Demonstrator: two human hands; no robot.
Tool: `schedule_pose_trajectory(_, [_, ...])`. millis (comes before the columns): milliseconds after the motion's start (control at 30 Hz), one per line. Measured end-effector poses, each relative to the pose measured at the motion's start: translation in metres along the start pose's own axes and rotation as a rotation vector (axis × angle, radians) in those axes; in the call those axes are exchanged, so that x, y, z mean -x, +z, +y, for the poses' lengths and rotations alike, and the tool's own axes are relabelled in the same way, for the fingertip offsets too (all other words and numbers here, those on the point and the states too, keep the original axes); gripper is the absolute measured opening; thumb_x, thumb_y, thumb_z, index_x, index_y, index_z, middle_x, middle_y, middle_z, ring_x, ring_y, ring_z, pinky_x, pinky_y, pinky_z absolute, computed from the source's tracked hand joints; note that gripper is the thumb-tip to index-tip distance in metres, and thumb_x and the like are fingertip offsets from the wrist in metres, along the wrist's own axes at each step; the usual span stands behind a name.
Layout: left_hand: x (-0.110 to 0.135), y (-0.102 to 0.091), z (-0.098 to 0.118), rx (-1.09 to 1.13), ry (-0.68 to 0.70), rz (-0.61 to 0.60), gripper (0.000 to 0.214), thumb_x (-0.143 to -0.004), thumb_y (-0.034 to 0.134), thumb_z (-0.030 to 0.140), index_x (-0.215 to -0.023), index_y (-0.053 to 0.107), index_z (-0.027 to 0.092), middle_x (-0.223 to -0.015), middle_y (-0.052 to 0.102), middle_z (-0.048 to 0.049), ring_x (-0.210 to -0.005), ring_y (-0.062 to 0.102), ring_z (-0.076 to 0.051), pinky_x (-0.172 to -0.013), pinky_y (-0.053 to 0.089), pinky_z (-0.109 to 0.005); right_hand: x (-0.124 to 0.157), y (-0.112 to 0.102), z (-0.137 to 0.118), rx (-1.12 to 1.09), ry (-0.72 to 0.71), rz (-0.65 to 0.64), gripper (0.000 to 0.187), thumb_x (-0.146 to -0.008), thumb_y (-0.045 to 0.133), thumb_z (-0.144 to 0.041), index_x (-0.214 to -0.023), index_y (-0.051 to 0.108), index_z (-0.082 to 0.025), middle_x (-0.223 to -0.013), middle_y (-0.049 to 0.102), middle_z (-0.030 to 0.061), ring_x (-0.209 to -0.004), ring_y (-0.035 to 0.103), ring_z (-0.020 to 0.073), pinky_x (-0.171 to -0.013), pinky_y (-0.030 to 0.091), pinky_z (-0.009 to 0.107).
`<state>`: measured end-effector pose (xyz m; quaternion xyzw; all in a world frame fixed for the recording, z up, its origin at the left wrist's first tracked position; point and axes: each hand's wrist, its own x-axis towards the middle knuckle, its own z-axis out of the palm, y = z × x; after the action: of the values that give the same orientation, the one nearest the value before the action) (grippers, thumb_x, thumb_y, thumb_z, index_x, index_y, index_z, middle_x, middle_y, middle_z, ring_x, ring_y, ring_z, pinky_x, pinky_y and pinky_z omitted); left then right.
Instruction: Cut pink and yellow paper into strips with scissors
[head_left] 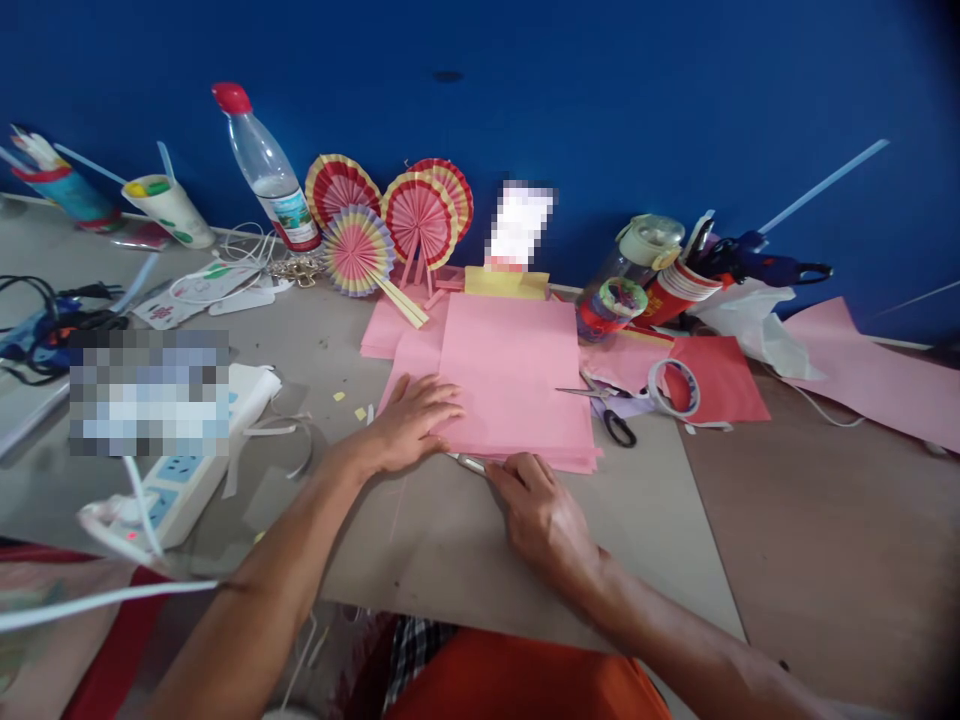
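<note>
A stack of pink paper (pixel 517 365) lies on the table in front of me, its sheets slightly fanned at the lower right corner. My left hand (pixel 412 425) rests flat on the stack's lower left part, fingers stretched out. Just below the near edge of the paper, my right hand (pixel 544 505) grips a slim light-coloured craft knife (pixel 472 464), its blade end pointing left towards my left hand. The tip sits close to the paper's edge; whether it touches is too small to tell. Black-handled scissors (pixel 618 427) lie against the right side of the stack.
Paper rosette fans (pixel 421 215) and a plastic bottle (pixel 274 185) stand behind. A power strip (pixel 199 470) with cables is at left. To the right are a tape roll (pixel 673 388), red paper (pixel 724 380), a lidded jar (pixel 645 245) and red cups (pixel 675 290). A blue wall (pixel 600 100) closes the back.
</note>
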<state>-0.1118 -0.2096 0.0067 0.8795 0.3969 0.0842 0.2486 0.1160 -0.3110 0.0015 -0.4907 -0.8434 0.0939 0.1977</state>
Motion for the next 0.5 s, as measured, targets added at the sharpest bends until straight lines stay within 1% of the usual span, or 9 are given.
schedule_pose_trajectory(133, [0.0, -0.002, 0.001, 0.012, -0.007, -0.014, 0.036, -0.086, 0.058, 0.037, -0.12, 0.059, 0.026, -0.145, 0.044, -0.0069, -0.141, 0.023, -0.029, -0.115, 0.007, -0.058, -0.001, 0.002, -0.001, -0.008, -0.014, 0.005, 0.037, -0.085, 0.039, -0.001, -0.11, 0.062, -0.014, -0.086, 0.052, 0.0076, -0.08, 0.047, 0.0202, -0.073, 0.045, 0.031])
schedule_pose_trajectory(300, [0.0, -0.003, 0.002, 0.026, -0.006, -0.018, 0.037, -0.085, 0.058, 0.04, -0.12, 0.059, 0.028, -0.144, 0.045, -0.0067, -0.14, 0.024, -0.03, -0.114, 0.008, -0.059, -0.006, 0.006, -0.008, 0.018, -0.038, -0.02, 0.036, -0.084, 0.042, -0.003, -0.111, 0.062, -0.017, -0.089, 0.053, 0.0078, -0.08, 0.048, 0.0206, -0.073, 0.046, 0.032])
schedule_pose_trajectory(500, [0.0, -0.002, 0.002, 0.021, -0.016, -0.019, 0.037, -0.085, 0.059, 0.038, -0.121, 0.059, 0.028, -0.144, 0.044, -0.0069, -0.14, 0.023, -0.03, -0.114, 0.007, -0.058, -0.009, 0.008, -0.013, 0.057, -0.037, -0.032, 0.033, -0.086, 0.043, -0.004, -0.11, 0.061, -0.014, -0.088, 0.053, 0.0087, -0.079, 0.048, 0.0212, -0.073, 0.045, 0.033])
